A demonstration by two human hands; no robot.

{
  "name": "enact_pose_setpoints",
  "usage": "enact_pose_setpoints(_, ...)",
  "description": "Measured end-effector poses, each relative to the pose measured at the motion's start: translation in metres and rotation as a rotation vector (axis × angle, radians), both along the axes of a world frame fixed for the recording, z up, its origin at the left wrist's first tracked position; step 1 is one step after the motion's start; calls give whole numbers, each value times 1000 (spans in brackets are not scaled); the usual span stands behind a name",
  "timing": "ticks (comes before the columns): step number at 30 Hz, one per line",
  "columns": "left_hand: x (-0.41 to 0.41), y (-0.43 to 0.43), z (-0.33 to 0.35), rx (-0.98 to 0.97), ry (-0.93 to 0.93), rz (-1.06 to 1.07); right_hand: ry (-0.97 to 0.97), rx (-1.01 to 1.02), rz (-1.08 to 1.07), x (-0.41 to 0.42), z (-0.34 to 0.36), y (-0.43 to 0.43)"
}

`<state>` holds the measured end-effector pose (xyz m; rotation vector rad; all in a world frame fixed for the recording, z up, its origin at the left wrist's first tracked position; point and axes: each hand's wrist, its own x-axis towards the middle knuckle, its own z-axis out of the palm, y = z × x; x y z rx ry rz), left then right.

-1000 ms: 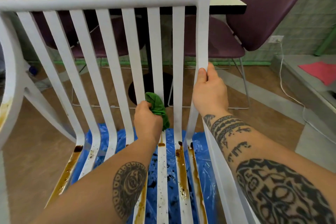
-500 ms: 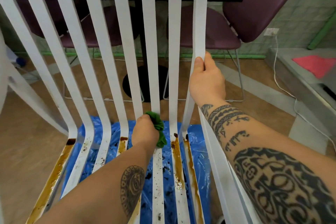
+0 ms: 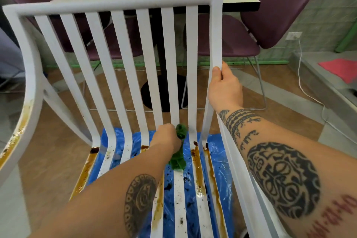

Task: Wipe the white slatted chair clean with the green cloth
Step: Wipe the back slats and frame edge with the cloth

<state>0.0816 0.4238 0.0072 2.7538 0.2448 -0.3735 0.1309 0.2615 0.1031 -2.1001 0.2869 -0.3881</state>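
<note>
Left hand [image 3: 167, 138] has its fingers [image 3: 171, 129] balled tight around the cloth [image 3: 178, 158], low down on a middle slat where the chair [image 3: 119, 4] back bends into the seat. Right hand [image 3: 225, 89] has its fingers wrapped round the chair's right back post, about halfway up. Seat slats have brown gunk [image 3: 197, 168] streaks, and there's a blue sheet [image 3: 218, 152] under the chair.

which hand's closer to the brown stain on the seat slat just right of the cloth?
Left. The left hand, gripping the green cloth, is at the seat bend just left of the stain. The right hand grips the chair's side rail, well above it.
</note>
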Motion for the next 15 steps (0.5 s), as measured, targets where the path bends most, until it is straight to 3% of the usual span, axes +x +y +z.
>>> enact_pose_setpoints(4,-1,24,41,-311,-102,157,30,138,49,-14,16,-3)
enact_pose_setpoints(9,-9,36,93,-904,-155,289,200,411,57,-27,33,-20)
enact_pose_setpoints(12,-20,25,104,-1188,-123,384,80,247,-51,-40,31,-24)
enact_pose_setpoints(15,-32,8,113,-1409,-91,448,-69,40,89,-58,34,-23)
